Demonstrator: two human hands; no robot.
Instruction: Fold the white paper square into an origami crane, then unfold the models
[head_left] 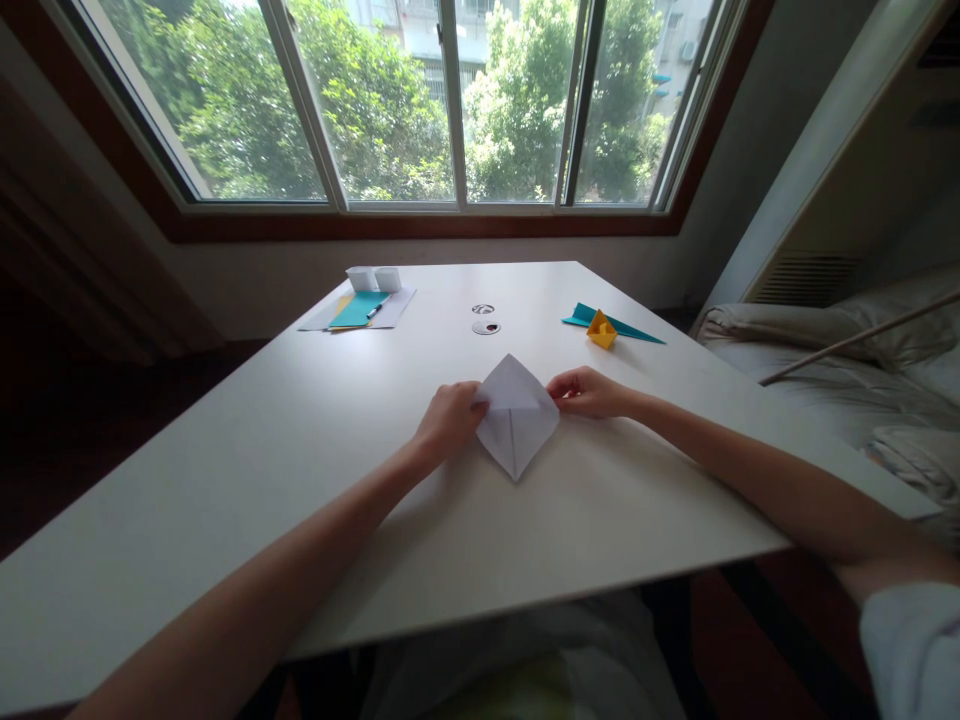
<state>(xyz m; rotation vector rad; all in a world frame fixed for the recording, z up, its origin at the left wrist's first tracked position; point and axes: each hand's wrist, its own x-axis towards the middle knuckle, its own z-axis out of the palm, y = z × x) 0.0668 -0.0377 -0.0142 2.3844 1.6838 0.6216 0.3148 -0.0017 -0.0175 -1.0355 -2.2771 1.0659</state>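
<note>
A sheet of white paper (517, 430), folded into a diamond with creases across and down its middle, is held just above the table between both hands. Its left corner is pinched by my left hand (448, 415), thumb in front. At the opposite corner, my right hand (589, 392) grips the edge with fingers closed. The diamond's lower point faces me. What the paper's back looks like is hidden.
On the white table (300, 480), a yellow paper boat (601, 330) and a blue paper plane (637, 329) sit beyond my right hand. Two round discs (486, 327) lie further back. Coloured sheets (358, 309), a pen (376, 309) and two white cups (387, 280) are at the far left.
</note>
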